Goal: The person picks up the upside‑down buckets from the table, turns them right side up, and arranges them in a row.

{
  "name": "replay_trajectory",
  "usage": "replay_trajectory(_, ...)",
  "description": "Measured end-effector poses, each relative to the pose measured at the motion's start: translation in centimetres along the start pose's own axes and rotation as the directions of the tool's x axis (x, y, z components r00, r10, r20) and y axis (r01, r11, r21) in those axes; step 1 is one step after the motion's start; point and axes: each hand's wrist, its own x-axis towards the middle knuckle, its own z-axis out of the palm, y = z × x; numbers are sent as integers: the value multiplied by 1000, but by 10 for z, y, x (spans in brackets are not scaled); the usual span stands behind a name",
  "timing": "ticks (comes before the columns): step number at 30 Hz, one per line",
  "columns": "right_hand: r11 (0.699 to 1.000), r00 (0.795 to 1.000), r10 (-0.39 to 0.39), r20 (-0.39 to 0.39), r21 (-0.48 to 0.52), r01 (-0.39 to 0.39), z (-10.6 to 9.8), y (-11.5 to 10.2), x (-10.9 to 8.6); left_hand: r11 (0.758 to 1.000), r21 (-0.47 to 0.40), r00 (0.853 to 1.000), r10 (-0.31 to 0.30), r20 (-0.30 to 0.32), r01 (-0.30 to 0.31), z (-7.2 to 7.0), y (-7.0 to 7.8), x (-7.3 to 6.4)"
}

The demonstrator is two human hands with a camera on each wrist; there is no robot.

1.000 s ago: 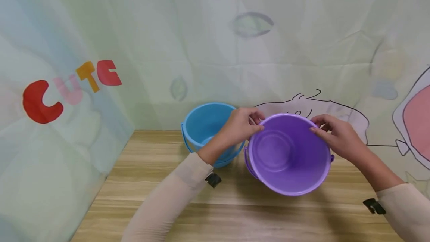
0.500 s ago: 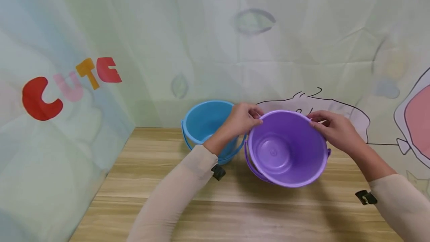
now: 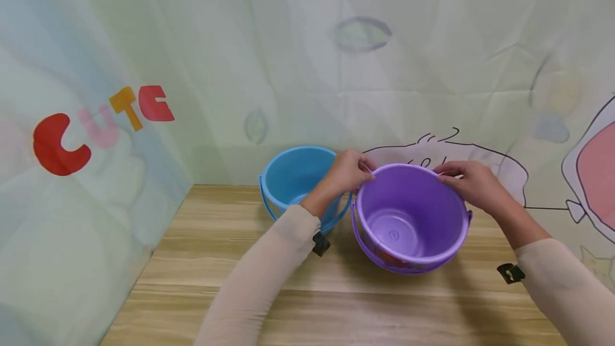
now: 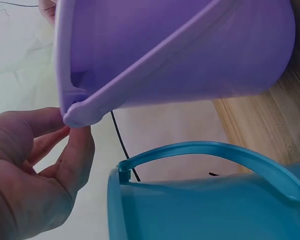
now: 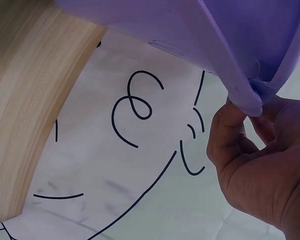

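Observation:
A purple bucket [image 3: 413, 218] stands toward the right of the table in the head view, its mouth facing up and somewhat toward me. My left hand [image 3: 349, 171] pinches its rim at the back left, thumb on the inner side. At the back right of the same rim, my right hand [image 3: 473, 186] pinches with thumb and fingers. The bucket's handle [image 4: 155, 60] hangs down along its side in the left wrist view. Left of it is a blue bucket [image 3: 290, 175], upright with its handle lowered, partly hidden behind my left hand and forearm.
Both buckets are over a wood-grain table [image 3: 192, 260]. A printed cloth [image 3: 288, 68] hangs behind the table and along its left side, with coloured letters on the left part. The blue bucket is close beside the purple one.
The purple bucket has tipped back toward upright, so more of its front outer side shows. Both hands have kept hold of its rim, and the right hand has shifted slightly left.

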Motion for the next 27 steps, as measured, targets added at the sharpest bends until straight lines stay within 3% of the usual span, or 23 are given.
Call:
replay_trajectory(17,998,995,47,91,-34,-44,-1,9,13,999,-6,998,-54,24,54,8,-3,15)
replay_trajectory(27,998,992,51,115,-47,-46,0,9,19,993,110,999,-48,-7,49,16,-2,21)
